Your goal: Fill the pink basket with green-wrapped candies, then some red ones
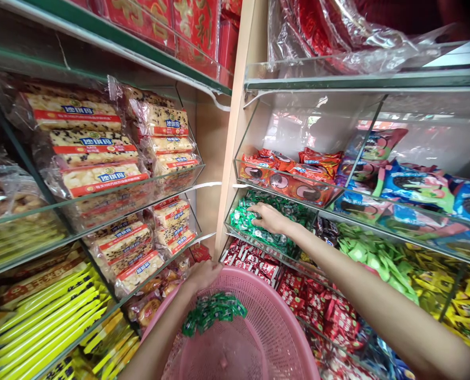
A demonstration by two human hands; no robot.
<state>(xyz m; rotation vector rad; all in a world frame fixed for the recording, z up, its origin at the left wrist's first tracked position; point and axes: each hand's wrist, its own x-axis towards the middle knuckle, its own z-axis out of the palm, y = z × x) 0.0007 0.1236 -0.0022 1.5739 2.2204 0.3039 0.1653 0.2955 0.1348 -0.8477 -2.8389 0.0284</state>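
My left hand (204,275) is closed over the far rim of a pink plastic basket (286,316), fingertips mostly hidden by the angle. Inside the basket lies a heap of green-wrapped candies (215,311). On the right-hand shelving, my right hand (271,217) reaches into a glass bin filled with the same kind of green-wrapped candies (245,216). Its fingers are apart and touch the top of the pile; no candy shows lifted in them.
Left shelves hold packs of sachima (98,142) and long yellow packets (48,316). Glass shelf fronts (282,182) run above and below my right hand. Red-wrapped sweets (253,258) lie below it, orange-red packets (298,171) above, and green packets (381,258) to the right.
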